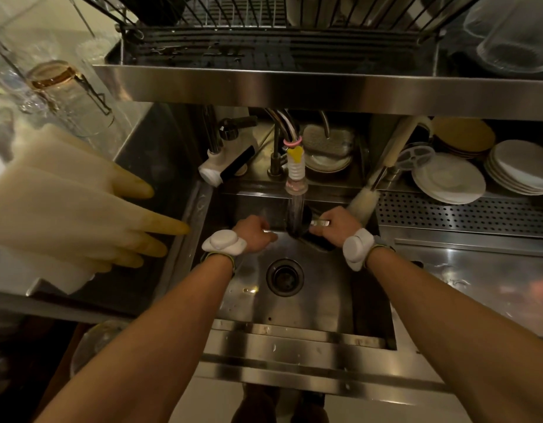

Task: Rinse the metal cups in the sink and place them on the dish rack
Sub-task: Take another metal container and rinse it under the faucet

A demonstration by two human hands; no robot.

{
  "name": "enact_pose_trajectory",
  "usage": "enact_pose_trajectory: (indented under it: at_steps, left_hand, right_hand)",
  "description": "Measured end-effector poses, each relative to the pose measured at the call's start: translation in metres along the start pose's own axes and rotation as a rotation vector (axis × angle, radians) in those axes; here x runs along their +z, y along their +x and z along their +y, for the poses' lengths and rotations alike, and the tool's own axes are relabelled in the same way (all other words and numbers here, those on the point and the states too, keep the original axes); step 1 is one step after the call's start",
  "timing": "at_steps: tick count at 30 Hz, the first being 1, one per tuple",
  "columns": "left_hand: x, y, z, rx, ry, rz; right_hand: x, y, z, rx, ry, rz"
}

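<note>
Just beyond the drain (284, 277), at the far wall of the steel sink (325, 303), a dark metal cup (307, 215) sits under the water stream (295, 209) falling from the ribbed faucet nozzle (295, 170). The right hand (335, 224), beyond the drain and to its right, has its fingers curled around the cup's shiny handle. The left hand (255, 235), beyond the drain and to its left, reaches toward the cup with its fingertips close to the stream; whether it grips anything cannot be told. The hands are a little apart, with the stream between them, and each wrist carries a white band. Further right of the drain, a white bottle brush (364, 200) leans over the sink's far corner, beside a perforated steel panel (465, 213) and stacked white plates (447, 181). Far left of the drain, pale rubber gloves (81, 209) lie on the counter with their fingers pointing at the sink. High above the drain, beyond a steel shelf edge (325, 87), stands the black wire dish rack (264, 22), with an upturned glass jar (514, 41) at its right end.
</note>
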State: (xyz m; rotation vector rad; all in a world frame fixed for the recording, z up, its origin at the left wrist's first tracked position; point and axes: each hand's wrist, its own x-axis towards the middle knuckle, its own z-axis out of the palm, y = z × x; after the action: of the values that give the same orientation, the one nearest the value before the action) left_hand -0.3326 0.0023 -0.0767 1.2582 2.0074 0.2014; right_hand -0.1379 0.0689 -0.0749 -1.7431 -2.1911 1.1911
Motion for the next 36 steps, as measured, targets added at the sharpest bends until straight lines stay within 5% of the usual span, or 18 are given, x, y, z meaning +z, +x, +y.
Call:
enact_pose_trajectory:
  at_steps: [16,36]
  left_hand:
    - [-0.015,-0.030,0.025,0.073,0.001,0.065]
    - [-0.018,-0.037,0.039,0.086,-0.002,0.079]
  right_hand:
    - [-0.045,-0.018,-0.021,-0.172,-0.720,0.138]
    - [-0.064,-0.029,-0.036,-0.243,-0.910,0.181]
